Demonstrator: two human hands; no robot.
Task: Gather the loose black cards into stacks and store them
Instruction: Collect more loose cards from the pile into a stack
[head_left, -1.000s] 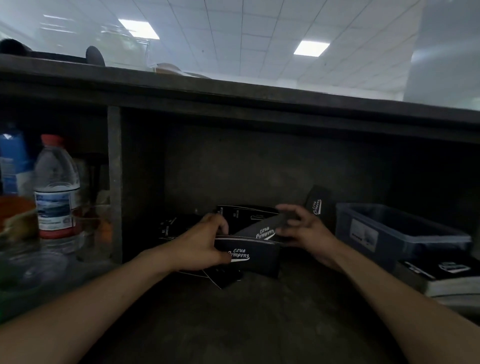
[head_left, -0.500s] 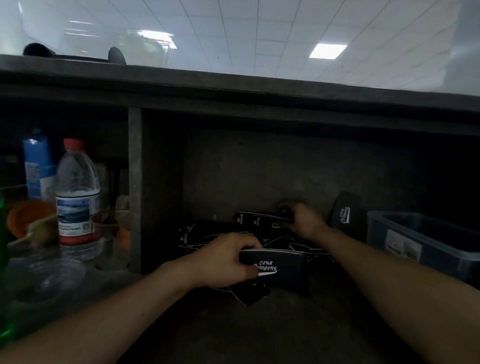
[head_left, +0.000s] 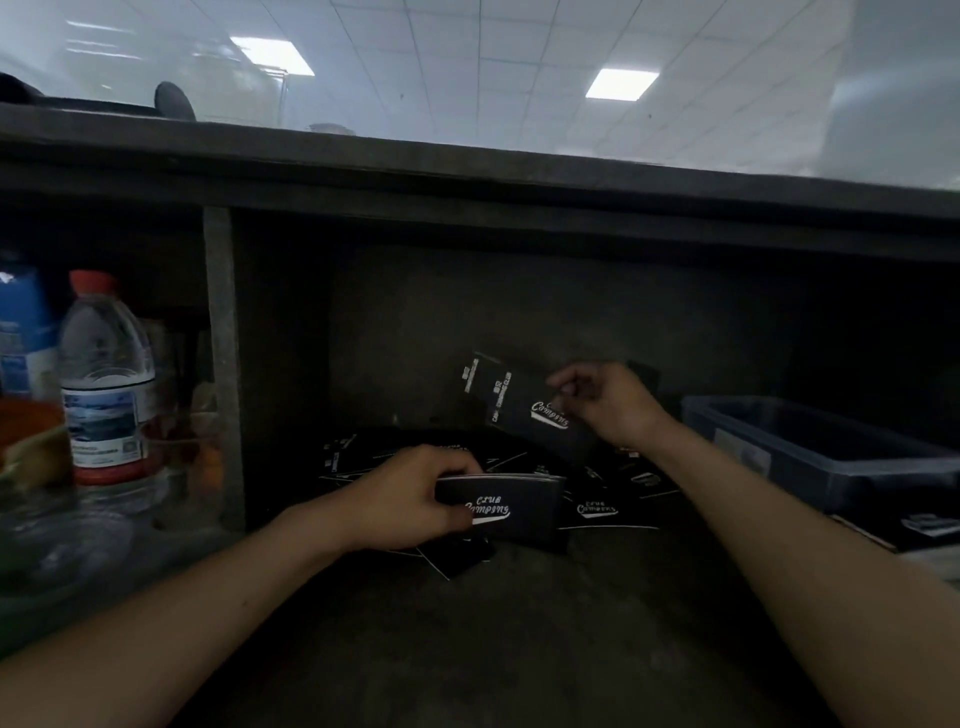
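Observation:
Inside a dark shelf compartment, my left hand (head_left: 415, 501) grips a stack of black cards (head_left: 511, 512) with white script lettering, held on edge above the shelf floor. My right hand (head_left: 605, 400), farther back and higher, pinches a few black cards (head_left: 514, 402) lifted and tilted off the pile. Several loose black cards (head_left: 608, 512) lie scattered flat on the shelf between and under both hands; some are hidden by the held stack.
A grey plastic bin (head_left: 831, 452) stands at the right with a dark box (head_left: 930, 525) in front of it. A vertical divider (head_left: 224, 364) separates the left bay, which holds a red-capped water bottle (head_left: 106, 389) and other containers. The shelf top (head_left: 467, 171) overhangs.
My right hand has lifted a few cards from the back of the pile and raised them. My left hand keeps holding its stack in about the same place.

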